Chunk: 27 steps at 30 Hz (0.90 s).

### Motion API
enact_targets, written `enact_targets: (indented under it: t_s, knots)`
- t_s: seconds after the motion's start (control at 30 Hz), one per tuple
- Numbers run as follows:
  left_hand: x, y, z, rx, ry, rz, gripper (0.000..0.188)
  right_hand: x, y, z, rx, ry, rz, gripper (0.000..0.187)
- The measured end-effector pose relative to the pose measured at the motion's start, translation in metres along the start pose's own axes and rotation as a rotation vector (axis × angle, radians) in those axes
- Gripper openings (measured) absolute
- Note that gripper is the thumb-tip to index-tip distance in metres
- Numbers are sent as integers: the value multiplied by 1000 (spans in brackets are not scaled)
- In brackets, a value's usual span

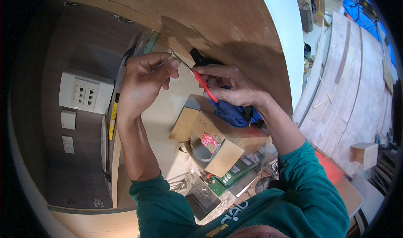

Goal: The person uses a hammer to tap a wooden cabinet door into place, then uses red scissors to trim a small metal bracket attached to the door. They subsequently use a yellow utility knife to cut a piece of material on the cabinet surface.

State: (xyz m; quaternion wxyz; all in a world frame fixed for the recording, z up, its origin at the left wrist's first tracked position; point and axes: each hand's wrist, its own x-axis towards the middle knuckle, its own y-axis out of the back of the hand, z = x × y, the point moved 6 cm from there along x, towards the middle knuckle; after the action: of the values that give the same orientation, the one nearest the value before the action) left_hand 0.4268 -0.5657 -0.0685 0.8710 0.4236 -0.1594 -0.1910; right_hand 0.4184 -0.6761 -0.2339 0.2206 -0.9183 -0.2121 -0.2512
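My right hand (228, 83) grips a red-handled tool (205, 86) whose slim metal end points up and to the left. Its exact kind is hard to make out. My left hand (145, 80) is closed, thumb against fingers, on a thin pale strand (165, 63) beside the tool's metal tip. Both hands are raised close together in front of a wooden panel (226, 19). Below my right hand lies a blue cloth bag (233, 113) with black straps.
An open cardboard box (226, 157) holding a grey roll (201, 147) stands beneath my hands. Left, a dark panel carries a white switch plate (86, 92); a yellow cutter knife (113, 116) lies along a ledge. A green case (239, 171) and a dark tray (203, 199) are lower down.
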Motion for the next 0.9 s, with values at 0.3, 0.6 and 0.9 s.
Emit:
enact_targets:
  t_s: [0.3, 0.6, 0.9]
  knots:
    - [0, -2, 2, 8, 12, 16, 17, -1, 2, 1, -79, 50, 40, 55]
    - [0, -2, 3, -14, 41, -4, 18, -4, 2, -2, -18, 74, 77, 58]
    - [0, -1, 4, 22, 20, 9, 18, -5, 1, 0, -20, 16, 75, 55]
